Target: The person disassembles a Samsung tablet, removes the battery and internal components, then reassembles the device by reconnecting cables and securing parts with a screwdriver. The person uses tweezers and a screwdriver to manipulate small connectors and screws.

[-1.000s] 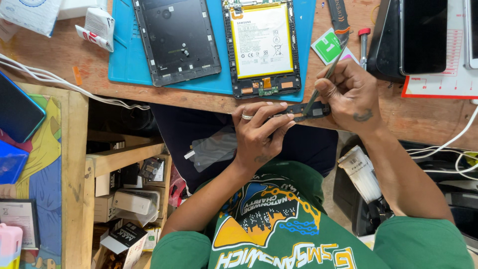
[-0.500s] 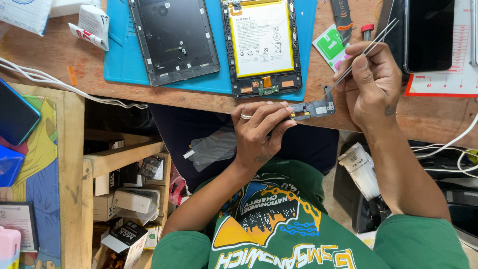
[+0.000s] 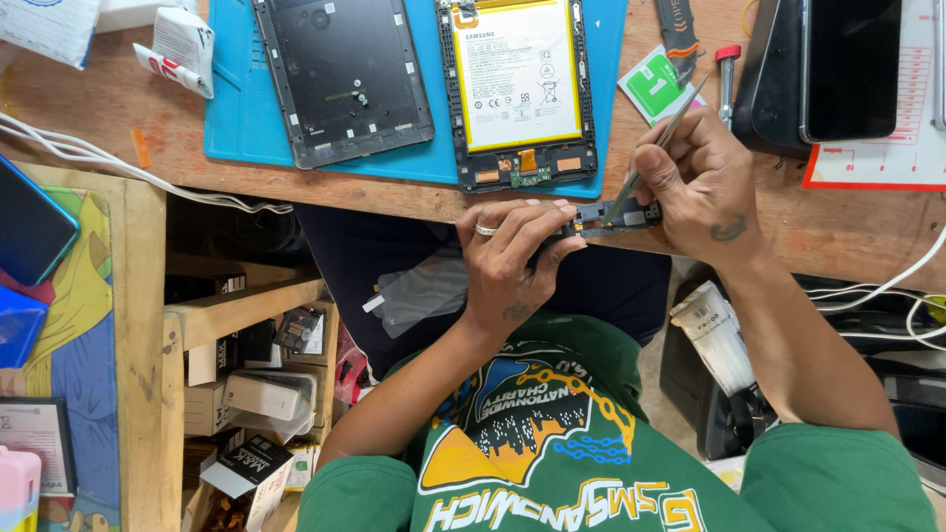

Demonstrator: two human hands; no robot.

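— Hands, how are they placed?

— Left hand (image 3: 507, 258) is palm down at the table (image 3: 148, 99) edge, its fingers (image 3: 552, 219) gripping a small dark circuit board (image 3: 616, 214). Right hand (image 3: 695, 182) is bent over it, fingers pinching thin metal tweezers (image 3: 662, 138) whose tip touches the board.

— And room beyond?

— Just behind lies the blue mat (image 3: 236, 108) with an opened tablet (image 3: 519, 89) and its back cover (image 3: 340, 79); bare wood is only between.

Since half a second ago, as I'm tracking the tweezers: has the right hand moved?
Yes: against the tablet, right hand shifted left, nearer the table edge, tweezers onto the board.
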